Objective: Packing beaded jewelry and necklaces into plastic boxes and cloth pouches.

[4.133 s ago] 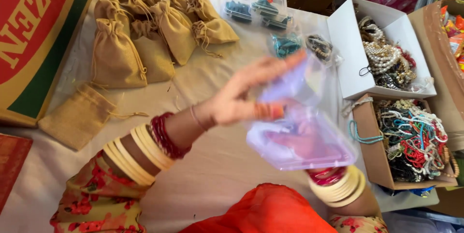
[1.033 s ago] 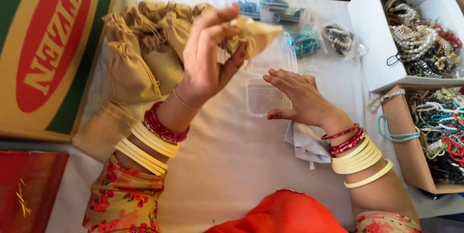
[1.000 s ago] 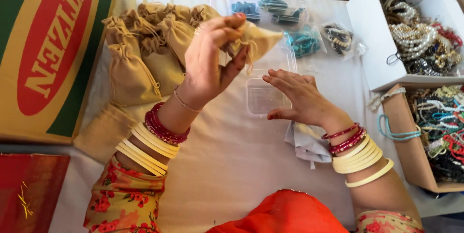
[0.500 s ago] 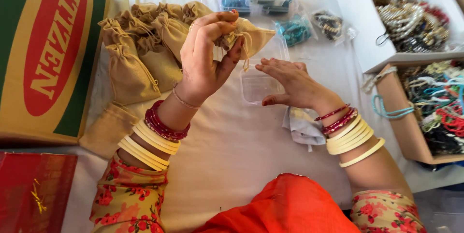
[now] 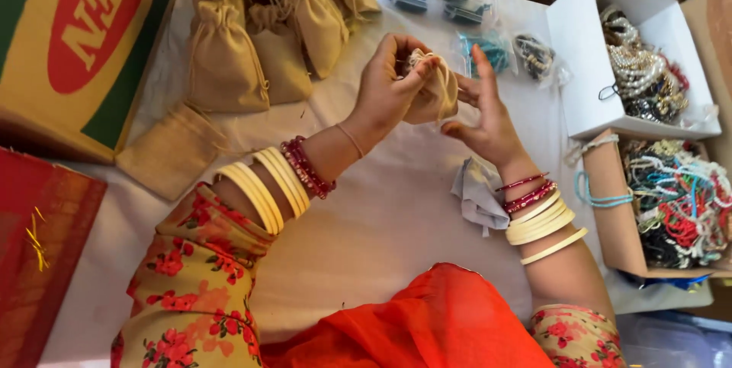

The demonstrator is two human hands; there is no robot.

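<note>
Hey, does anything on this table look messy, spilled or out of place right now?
Nothing is spilled or damaged. One flat empty burlap pouch lies apart from the filled pouches, and a crumpled clear bag sits under the right wrist. The left hand grips a small pouch.

Bright even daylight, soft shadows, perhaps slight blur

The small tan jute drawstring pouch (image 5: 435,93) is half hidden behind the left hand (image 5: 385,93); the brown cardboard box of beaded necklaces (image 5: 671,208) is cut off by the right edge.
</note>
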